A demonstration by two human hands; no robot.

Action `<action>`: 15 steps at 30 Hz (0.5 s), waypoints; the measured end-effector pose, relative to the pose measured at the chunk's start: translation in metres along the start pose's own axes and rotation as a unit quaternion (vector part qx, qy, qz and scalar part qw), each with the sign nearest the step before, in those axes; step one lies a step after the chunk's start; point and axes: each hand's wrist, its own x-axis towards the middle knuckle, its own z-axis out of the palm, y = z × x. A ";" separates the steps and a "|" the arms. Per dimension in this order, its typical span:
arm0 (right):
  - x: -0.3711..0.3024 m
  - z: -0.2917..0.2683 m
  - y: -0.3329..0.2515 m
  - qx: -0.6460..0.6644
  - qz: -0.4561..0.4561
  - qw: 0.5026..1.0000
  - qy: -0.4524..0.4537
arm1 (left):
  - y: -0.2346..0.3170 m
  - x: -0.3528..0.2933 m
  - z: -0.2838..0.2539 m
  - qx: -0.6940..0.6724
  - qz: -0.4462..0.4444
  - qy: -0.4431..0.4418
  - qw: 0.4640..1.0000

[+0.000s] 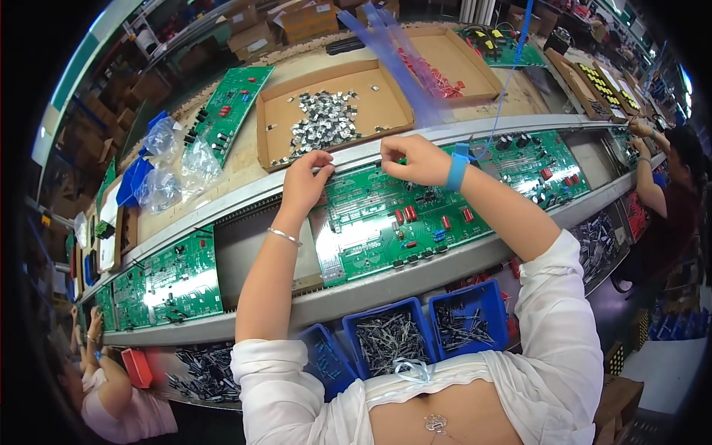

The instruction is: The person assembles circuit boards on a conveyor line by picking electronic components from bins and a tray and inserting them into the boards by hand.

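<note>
Green circuit board (404, 215): one, lying along a metal rail (415, 277), under both hands.
Left hand (304, 182): hovering at its far-left corner, fingers curling, thumb nearing forefinger; whether they are holding anything, I cannot tell.
Right hand (421, 162): fingers bending inward over the far edge; hold likewise unclear.
Cardboard tray (386, 104): sitting beyond, carrying small pale parts (324, 120).

Glossy circuit board (374, 222), matt cardboard tray (382, 115)

The circuit board (371, 222) is green with red components (446, 222), the wristband (457, 174) blue, the tray (380, 111) brown.
</note>
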 end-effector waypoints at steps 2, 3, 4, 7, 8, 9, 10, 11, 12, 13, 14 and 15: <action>-0.004 0.002 0.000 0.000 0.009 1.000 -0.005 | -0.001 0.000 0.002 -0.010 -0.008 0.009 1.000; -0.006 0.003 0.000 0.009 -0.003 1.000 -0.004 | -0.003 0.000 0.004 -0.007 0.007 0.017 1.000; -0.007 0.004 0.000 0.018 -0.015 1.000 -0.004 | -0.004 0.000 0.005 -0.004 0.022 0.024 0.999; -0.011 0.003 0.001 0.013 -0.016 1.000 -0.006 | -0.001 0.001 0.007 0.007 0.011 0.019 1.000; -0.012 0.003 0.001 0.014 -0.016 1.000 -0.006 | -0.001 0.002 0.007 0.008 0.012 0.018 1.000; -0.013 0.003 0.002 0.013 -0.016 1.000 -0.009 | -0.001 0.002 0.006 0.015 0.021 0.020 0.999; -0.013 0.004 0.002 0.012 -0.015 1.000 -0.012 | 0.000 0.002 0.006 0.023 0.031 0.021 0.999; -0.013 0.004 0.001 0.012 -0.017 1.000 -0.012 | -0.001 0.003 0.005 0.025 0.031 0.022 0.999; -0.014 0.005 0.001 0.015 -0.016 1.000 -0.011 | -0.001 0.003 0.004 0.055 0.062 0.026 0.996; -0.013 0.006 0.001 0.017 -0.015 1.000 -0.010 | -0.002 0.003 0.003 0.085 0.092 0.030 0.992; -0.014 0.004 0.002 0.016 -0.014 1.000 -0.009 | 0.003 0.003 0.003 0.084 0.093 0.029 0.992; -0.014 0.003 0.003 0.014 -0.015 1.000 -0.009 | 0.008 0.002 0.005 0.123 0.120 0.025 0.985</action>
